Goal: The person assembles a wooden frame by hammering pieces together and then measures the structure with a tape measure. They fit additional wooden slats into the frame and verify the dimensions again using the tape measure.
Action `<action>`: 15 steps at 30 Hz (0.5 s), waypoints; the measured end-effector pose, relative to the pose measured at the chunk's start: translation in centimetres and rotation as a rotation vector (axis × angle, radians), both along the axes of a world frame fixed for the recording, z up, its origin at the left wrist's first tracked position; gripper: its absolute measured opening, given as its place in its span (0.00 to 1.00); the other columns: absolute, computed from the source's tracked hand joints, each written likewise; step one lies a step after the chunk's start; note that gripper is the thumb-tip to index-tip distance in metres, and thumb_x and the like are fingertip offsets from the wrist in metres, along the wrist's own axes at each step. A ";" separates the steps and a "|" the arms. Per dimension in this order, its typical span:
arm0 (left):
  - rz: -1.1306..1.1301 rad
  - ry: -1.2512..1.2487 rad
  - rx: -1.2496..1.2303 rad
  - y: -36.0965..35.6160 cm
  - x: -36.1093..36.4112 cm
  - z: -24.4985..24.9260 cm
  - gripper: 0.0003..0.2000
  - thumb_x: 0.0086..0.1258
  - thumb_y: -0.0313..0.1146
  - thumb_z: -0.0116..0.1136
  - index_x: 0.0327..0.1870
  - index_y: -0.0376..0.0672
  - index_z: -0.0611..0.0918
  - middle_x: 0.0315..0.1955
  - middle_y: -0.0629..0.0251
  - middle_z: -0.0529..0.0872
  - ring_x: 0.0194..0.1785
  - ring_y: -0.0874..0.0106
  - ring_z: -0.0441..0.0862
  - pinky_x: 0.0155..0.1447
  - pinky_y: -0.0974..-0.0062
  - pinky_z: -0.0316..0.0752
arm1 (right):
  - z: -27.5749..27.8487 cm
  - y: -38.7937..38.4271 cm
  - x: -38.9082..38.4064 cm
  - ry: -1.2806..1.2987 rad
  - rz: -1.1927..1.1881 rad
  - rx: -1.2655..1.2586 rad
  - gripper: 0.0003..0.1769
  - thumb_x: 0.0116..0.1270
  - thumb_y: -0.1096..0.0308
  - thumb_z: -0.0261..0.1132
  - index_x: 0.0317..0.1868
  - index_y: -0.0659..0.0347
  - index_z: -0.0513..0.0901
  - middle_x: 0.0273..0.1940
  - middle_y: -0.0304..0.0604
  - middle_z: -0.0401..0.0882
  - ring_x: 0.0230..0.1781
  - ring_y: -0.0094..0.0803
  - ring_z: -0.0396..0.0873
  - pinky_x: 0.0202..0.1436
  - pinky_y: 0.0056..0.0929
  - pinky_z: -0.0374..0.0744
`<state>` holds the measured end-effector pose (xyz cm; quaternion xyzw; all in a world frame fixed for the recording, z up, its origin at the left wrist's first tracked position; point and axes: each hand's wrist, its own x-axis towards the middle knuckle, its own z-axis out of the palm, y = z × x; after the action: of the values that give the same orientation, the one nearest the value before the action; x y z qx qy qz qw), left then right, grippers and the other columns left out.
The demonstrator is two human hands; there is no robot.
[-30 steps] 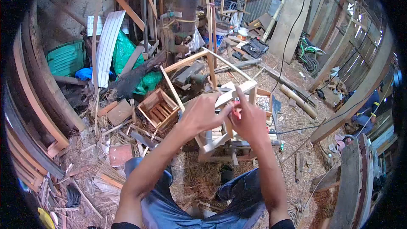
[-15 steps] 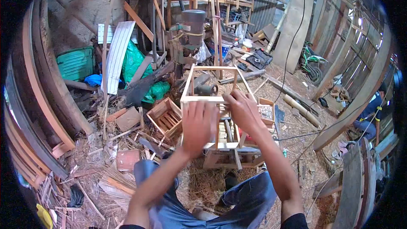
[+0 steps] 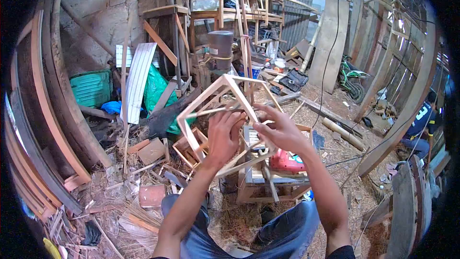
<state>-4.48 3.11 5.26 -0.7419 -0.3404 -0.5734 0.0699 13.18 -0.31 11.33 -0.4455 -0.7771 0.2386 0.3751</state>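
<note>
Fingers of the left hand (image 3: pixel 222 138) hold a tilted wooden frame (image 3: pixel 239 95). Right hand (image 3: pixel 283 133) touches it, fingers parted, grip unclear.

I see room to reach through the wooden frame's (image 3: pixel 240 95) open left side, but the red tool (image 3: pixel 287 162) blocks part of the bench (image 3: pixel 251 193).

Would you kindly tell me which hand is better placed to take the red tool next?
Likely the right hand: the red tool shows beside its wrist, while the left hand is farther, at the frame.
</note>
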 end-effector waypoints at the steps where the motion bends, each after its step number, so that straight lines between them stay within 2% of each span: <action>1: 0.015 0.047 0.041 -0.2 -0.1 0.3 0.10 0.64 0.26 0.57 0.47 0.41 0.80 0.43 0.59 0.81 0.46 0.57 0.77 0.48 0.62 0.67 | -0.9 0.2 0.2 0.252 0.137 -0.155 0.32 0.69 0.67 0.63 0.71 0.57 0.63 0.44 0.46 0.79 0.38 0.26 0.76 0.40 0.28 0.77; 2: 0.011 0.049 0.043 -0.2 0.0 0.1 0.10 0.64 0.26 0.57 0.47 0.41 0.80 0.43 0.59 0.81 0.46 0.57 0.77 0.48 0.62 0.67 | -3.2 1.1 0.3 0.325 0.175 -0.121 0.36 0.68 0.68 0.63 0.73 0.56 0.58 0.43 0.43 0.78 0.37 0.24 0.75 0.40 0.24 0.76; 3: -0.045 0.056 0.040 -0.1 0.2 0.0 0.11 0.63 0.25 0.58 0.47 0.40 0.80 0.43 0.58 0.80 0.46 0.57 0.76 0.48 0.62 0.66 | -4.6 0.8 -0.5 0.429 0.109 -0.081 0.33 0.69 0.68 0.62 0.72 0.57 0.59 0.38 0.38 0.77 0.30 0.20 0.74 0.33 0.20 0.74; 5: -0.101 0.061 0.035 -0.3 0.7 -0.1 0.12 0.61 0.23 0.60 0.46 0.40 0.79 0.44 0.58 0.79 0.47 0.57 0.75 0.48 0.62 0.65 | -5.2 -1.1 -1.8 0.600 -0.026 -0.106 0.32 0.68 0.61 0.65 0.68 0.61 0.64 0.35 0.38 0.77 0.29 0.20 0.75 0.29 0.21 0.76; 6: -0.163 0.021 0.012 -1.0 1.1 0.2 0.13 0.60 0.22 0.61 0.47 0.39 0.79 0.43 0.58 0.79 0.47 0.57 0.75 0.49 0.62 0.65 | -5.3 -1.7 -2.5 0.643 -0.059 -0.062 0.25 0.72 0.60 0.60 0.64 0.61 0.67 0.29 0.33 0.74 0.19 0.15 0.68 0.19 0.17 0.66; 7: -0.223 -0.024 -0.012 -1.4 1.5 0.1 0.14 0.58 0.21 0.61 0.47 0.39 0.78 0.42 0.58 0.79 0.47 0.57 0.75 0.49 0.61 0.65 | -5.4 -2.1 -2.4 0.642 -0.060 -0.064 0.25 0.72 0.60 0.60 0.64 0.61 0.67 0.29 0.33 0.74 0.19 0.15 0.68 0.19 0.17 0.66; 9: -0.276 -0.057 -0.026 -1.6 2.3 -0.6 0.14 0.62 0.22 0.58 0.50 0.40 0.78 0.43 0.57 0.78 0.49 0.56 0.75 0.52 0.60 0.64 | -5.5 -2.8 -2.2 0.757 -0.050 -0.099 0.20 0.76 0.59 0.54 0.62 0.61 0.69 0.28 0.33 0.73 0.17 0.14 0.65 0.16 0.16 0.63; 10: -0.263 -0.095 -0.060 -2.2 2.8 -0.8 0.13 0.64 0.24 0.56 0.50 0.40 0.78 0.43 0.56 0.78 0.50 0.56 0.74 0.53 0.60 0.64 | -5.1 -3.4 -2.1 0.722 -0.130 -0.139 0.20 0.79 0.56 0.47 0.59 0.62 0.71 0.28 0.35 0.73 0.21 0.17 0.67 0.22 0.19 0.67; 11: -0.251 -0.137 -0.092 -2.9 3.3 -0.7 0.12 0.65 0.25 0.55 0.50 0.40 0.78 0.43 0.56 0.78 0.51 0.57 0.74 0.55 0.60 0.64 | -5.4 -3.1 -1.8 0.707 -0.136 -0.137 0.20 0.79 0.56 0.47 0.59 0.62 0.71 0.28 0.35 0.73 0.21 0.17 0.67 0.22 0.19 0.67; 13: -0.221 -0.133 -0.096 -4.0 4.1 -0.8 0.12 0.68 0.28 0.52 0.51 0.40 0.78 0.43 0.55 0.77 0.52 0.58 0.73 0.58 0.60 0.63 | -6.1 -2.5 -1.9 0.602 -0.258 0.175 0.22 0.79 0.55 0.44 0.57 0.65 0.72 0.30 0.37 0.74 0.27 0.20 0.70 0.32 0.23 0.71; 14: -0.173 -0.144 -0.073 -3.9 4.5 -0.9 0.11 0.68 0.29 0.53 0.50 0.39 0.78 0.43 0.56 0.77 0.51 0.58 0.73 0.57 0.60 0.63 | -6.1 -3.0 -1.6 0.557 -0.269 0.073 0.22 0.80 0.56 0.42 0.56 0.66 0.72 0.33 0.40 0.74 0.33 0.23 0.70 0.39 0.26 0.71; 15: -0.125 -0.153 -0.053 -3.9 4.7 -1.0 0.11 0.68 0.30 0.53 0.49 0.39 0.79 0.42 0.56 0.77 0.50 0.59 0.73 0.56 0.60 0.63 | -6.0 -3.0 -1.7 0.558 -0.271 0.068 0.22 0.80 0.56 0.42 0.56 0.66 0.72 0.33 0.40 0.74 0.33 0.23 0.70 0.39 0.26 0.71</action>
<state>0.25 -0.82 4.21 -0.7173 -0.3128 -0.6224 -0.0118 11.47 -3.34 5.38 -0.4496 -0.5851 0.2735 0.6170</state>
